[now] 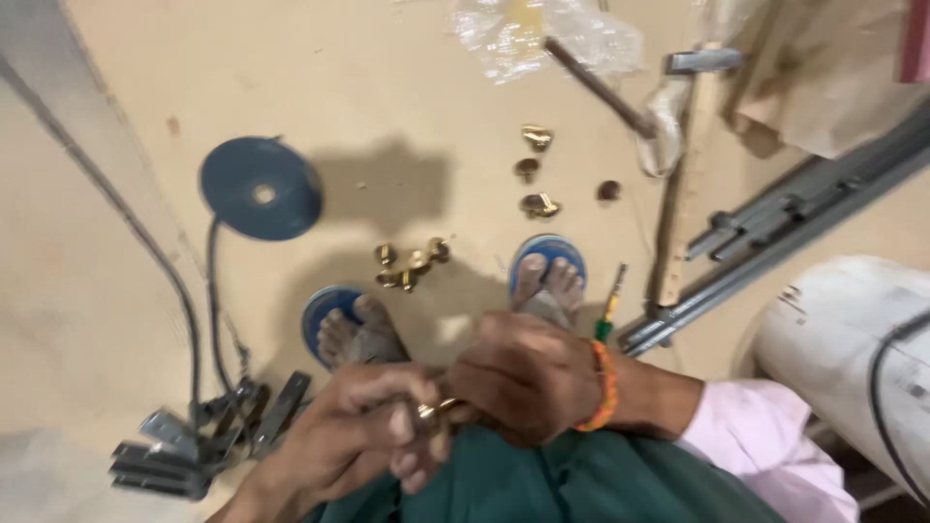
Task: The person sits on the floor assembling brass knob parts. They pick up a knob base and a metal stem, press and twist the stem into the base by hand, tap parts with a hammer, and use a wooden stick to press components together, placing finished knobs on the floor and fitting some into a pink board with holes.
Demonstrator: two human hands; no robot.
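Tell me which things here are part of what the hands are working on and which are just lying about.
In use:
- small brass fitting pinched between left hand and right hand
- loose brass fittings on the floor, one cluster, another

Lying about:
- round blue disc
- wooden-handled hammer
- clear plastic bag
- grey metal rail
- green-handled screwdriver

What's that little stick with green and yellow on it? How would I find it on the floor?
Start at the person's right foot in its blue sandal, then look just to its right, toward the long grey metal rail. There lies a thin screwdriver, its tip pointing away. Unlike the brass fittings scattered nearby, it is long, slim, and banded green and yellow.
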